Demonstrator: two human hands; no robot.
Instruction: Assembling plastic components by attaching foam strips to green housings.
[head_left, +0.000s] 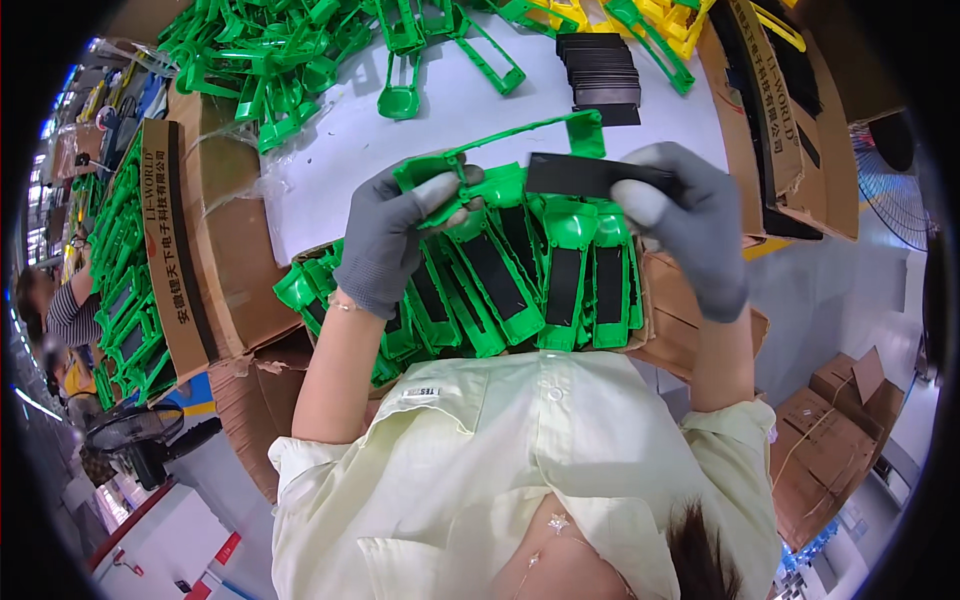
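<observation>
Both hands wear grey knit gloves and are raised over the white table (400, 150).

Left hand (395, 235): closed in a pinch on the scoop-shaped end of a green plastic frame (500, 150). Thumb lies on top, fingers curl under. The frame's long axis runs left to right with a slight upward slant. The held end points toward the person's left; the far end, a small square tab, points up and right toward the stack of black strips (600, 75).

Right hand (690, 225): fingers closed on the right end of a black strip (585, 177). The strip lies nearly level, its long axis left to right and roughly parallel to the frame. Its free end points left and reaches the frame's middle, just under the upper rail. Whether the two actually touch there cannot be told.

Below the hands, a row of finished green frames (520, 270), each with a black insert, leans fanned in an open cardboard box (690, 320). Their long axes run toward and away from the person.

Far side of the table: a loose heap of empty green frames (290, 50) and some yellow frames (670, 20).

At the person's left stands another cardboard box of green frames (170, 230).
</observation>
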